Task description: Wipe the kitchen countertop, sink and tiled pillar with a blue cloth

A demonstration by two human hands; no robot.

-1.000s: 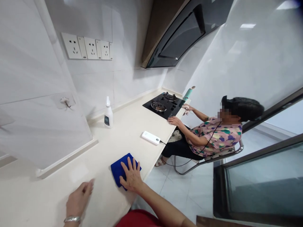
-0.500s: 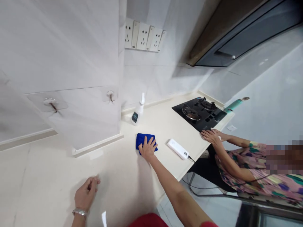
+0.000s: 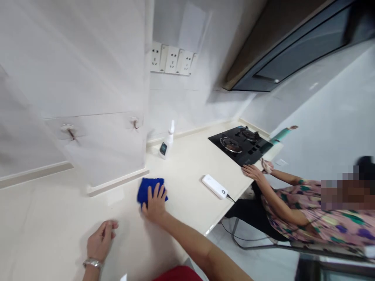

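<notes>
My right hand (image 3: 155, 202) lies on a folded blue cloth (image 3: 146, 188), fingers spread and pressing it flat on the pale countertop (image 3: 181, 168). The palm covers part of the cloth's near side. To the left, my left hand (image 3: 101, 239) rests low over the counter with its fingers curled in and nothing visible in them; a silver watch or bracelet is on that wrist. Beyond the cloth a white spray bottle (image 3: 167, 143) with a dark label stands upright by the wall. Right of the cloth lies a white power bank (image 3: 214, 186) with a black cable plugged in.
A wall corner (image 3: 117, 181) juts onto the counter at left. Farther right are a black gas hob (image 3: 241, 146), a green roll (image 3: 283, 134) and a range hood (image 3: 281, 58) overhead. A seated person (image 3: 293, 207) rests both hands at the counter's edge near the hob.
The cloth under my right hand went from near the counter's front edge toward the wall, then back leftward and nearer. My left hand stays curled. The view has swung left.
</notes>
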